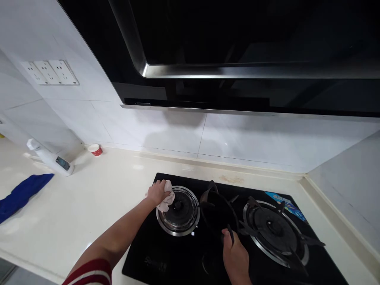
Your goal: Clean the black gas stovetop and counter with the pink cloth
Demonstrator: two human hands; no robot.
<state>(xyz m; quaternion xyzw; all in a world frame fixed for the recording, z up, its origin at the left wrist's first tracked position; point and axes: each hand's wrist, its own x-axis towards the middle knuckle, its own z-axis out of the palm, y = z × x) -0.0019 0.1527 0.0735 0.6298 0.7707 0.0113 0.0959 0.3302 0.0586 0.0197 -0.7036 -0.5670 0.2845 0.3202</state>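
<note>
My left hand (158, 192) is closed on a crumpled pale cloth (166, 202), pressed to the upper left rim of the left burner (179, 211). That burner has a silver ring and carries no pan support. In my right hand (235, 253) is one prong of a black pan support (234, 209), a ring with upright prongs, over the middle of the black glass gas hob (178, 261). To its right, the other burner (273, 229) has its own black support in place.
A black range hood (237, 91) overhangs the hob. On the pale counter (103, 198) at left are a white spray bottle (53, 158), a red and white paper cup (95, 149) and a blue cloth (23, 194). Wall sockets (50, 72) sit above.
</note>
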